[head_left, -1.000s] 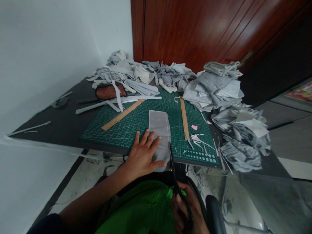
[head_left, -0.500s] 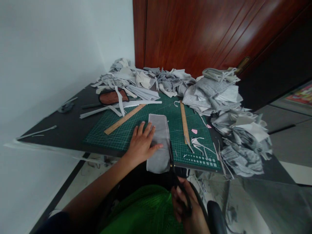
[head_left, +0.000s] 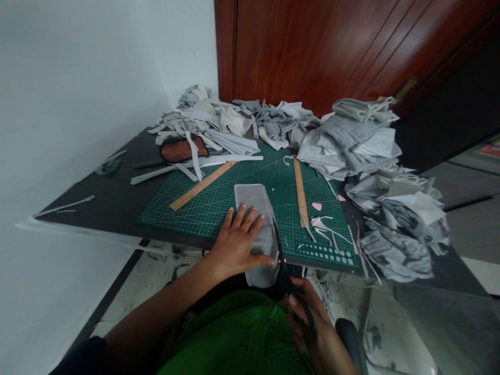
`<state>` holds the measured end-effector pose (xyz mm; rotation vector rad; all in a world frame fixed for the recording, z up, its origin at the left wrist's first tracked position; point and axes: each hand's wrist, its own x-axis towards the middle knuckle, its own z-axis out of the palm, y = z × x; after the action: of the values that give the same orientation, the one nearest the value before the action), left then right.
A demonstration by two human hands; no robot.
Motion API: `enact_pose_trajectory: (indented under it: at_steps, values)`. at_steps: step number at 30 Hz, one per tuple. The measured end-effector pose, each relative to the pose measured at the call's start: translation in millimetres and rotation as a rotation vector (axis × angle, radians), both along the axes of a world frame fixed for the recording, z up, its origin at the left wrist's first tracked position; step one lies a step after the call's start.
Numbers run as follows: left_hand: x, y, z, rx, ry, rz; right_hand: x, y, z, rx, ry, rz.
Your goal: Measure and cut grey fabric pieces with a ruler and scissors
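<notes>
A grey fabric piece (head_left: 250,194) with stitching along its edge lies on the green cutting mat (head_left: 211,203), its near end hanging past the table's front edge. My left hand (head_left: 240,242) rests flat on the fabric with fingers spread. Black-handled scissors (head_left: 282,250) are in my right hand (head_left: 310,317), whose fingers wrap round the handles below the table edge. The scissor blades lie along the fabric's right edge. Whether the blades are parted I cannot tell.
Wooden rulers (head_left: 203,186) (head_left: 300,190) lie on the mat. Heaped grey cloth (head_left: 347,138) and fabric scraps (head_left: 226,122) line the back and right. A brown oval piece (head_left: 182,150) sits at left. Thin offcuts (head_left: 328,229) and a pink scrap (head_left: 316,206) lie at right.
The fabric has turned slightly, its far end leaning left and its near end shifting right. My left hand moved right and nearer with it. The scissors moved slightly right too.
</notes>
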<state>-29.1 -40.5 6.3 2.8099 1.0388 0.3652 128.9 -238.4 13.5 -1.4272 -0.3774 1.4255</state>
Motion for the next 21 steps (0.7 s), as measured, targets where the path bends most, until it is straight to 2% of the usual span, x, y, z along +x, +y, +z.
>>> enact_pose_trajectory:
  at_steps: [11,16,21]
  values:
    - [-5.5,11.1,0.2,0.051,-0.026,-0.019,9.1,0.3,3.9,0.003,0.041,0.001]
    - [-8.4,10.6,-3.1,0.095,-0.044,-0.241,10.9,-4.1,1.5,-0.002,0.030,0.051]
    - [-8.4,9.0,-9.7,0.068,-0.030,-0.260,8.6,-4.2,1.4,-0.008,0.020,0.077]
